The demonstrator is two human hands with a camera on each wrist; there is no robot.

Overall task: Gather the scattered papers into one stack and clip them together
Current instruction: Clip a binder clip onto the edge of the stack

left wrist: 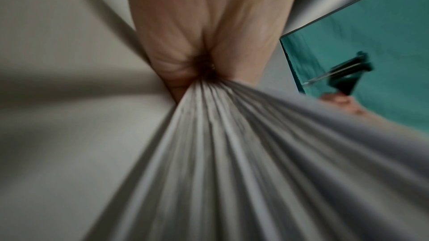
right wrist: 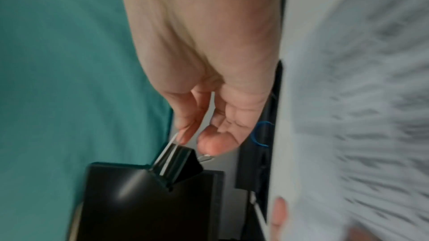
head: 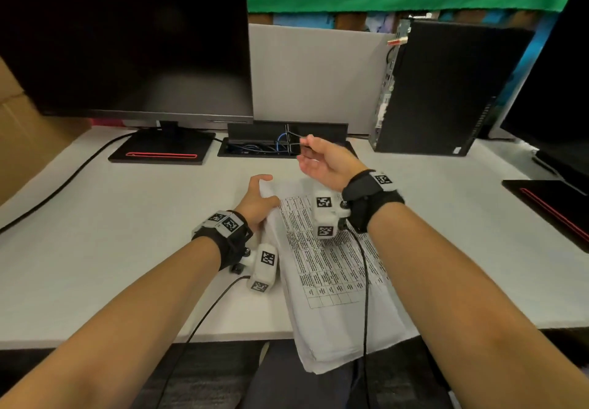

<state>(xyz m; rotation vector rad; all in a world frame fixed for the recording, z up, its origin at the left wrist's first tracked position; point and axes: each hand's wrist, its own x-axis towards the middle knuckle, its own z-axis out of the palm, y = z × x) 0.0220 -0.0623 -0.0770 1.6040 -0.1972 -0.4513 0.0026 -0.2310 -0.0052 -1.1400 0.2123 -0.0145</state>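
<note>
A stack of white papers (head: 331,281) with a printed table on top lies tilted on the white desk (head: 111,233), its near end hanging over the front edge. My left hand (head: 266,190) grips the stack's far left corner, thumb on top. In the left wrist view the sheets' edges (left wrist: 220,153) fan out from that hand's (left wrist: 199,78) grip. My right hand (head: 304,150) is raised just beyond the stack's far edge and pinches the wire handles of a black binder clip (right wrist: 176,164) between thumb and forefinger (right wrist: 196,143). The clip (left wrist: 348,76) hangs in the air, apart from the paper.
A dark monitor (head: 127,42) on a black base (head: 162,150) stands at the back left. An open cable tray (head: 261,147) sits behind the hands. A black computer tower (head: 439,90) and a second monitor (head: 557,90) stand at the right, a cardboard box (head: 19,138) at the far left.
</note>
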